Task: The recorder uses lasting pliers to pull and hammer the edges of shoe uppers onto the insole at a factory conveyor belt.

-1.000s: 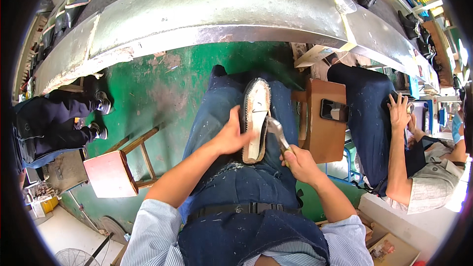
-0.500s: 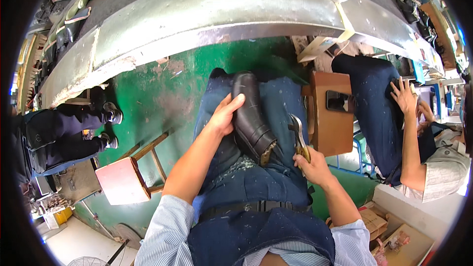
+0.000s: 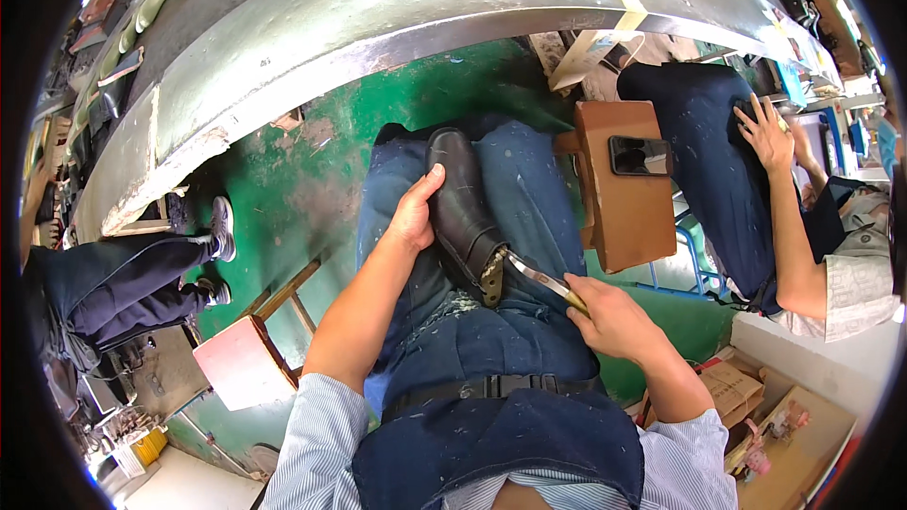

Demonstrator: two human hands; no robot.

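Note:
A black leather shoe (image 3: 460, 191) lies lengthwise across my lap, its near end showing a ragged, pale yellowish edge (image 3: 490, 278). My left hand (image 3: 416, 211) is closed round the shoe's left side, with the thumb on top. From the right, my right hand (image 3: 609, 317) grips the yellowish handles of metal lasting pliers (image 3: 543, 278). The pliers' jaws meet the shoe's near end at its right edge; whether they pinch the leather is too small to tell.
A metal-edged workbench (image 3: 378, 33) curves across the far side. To my right stands a brown box-like stool (image 3: 624, 217) with a phone (image 3: 641, 156) on it, beside a seated co-worker (image 3: 709, 179). At left are a pink-topped stool (image 3: 244, 364) and another person's legs (image 3: 142, 274).
My right hand has turned the pliers from pointing away to pointing left, bringing their jaws onto the shoe's near end. My left hand keeps its hold; the whole view has shifted slightly.

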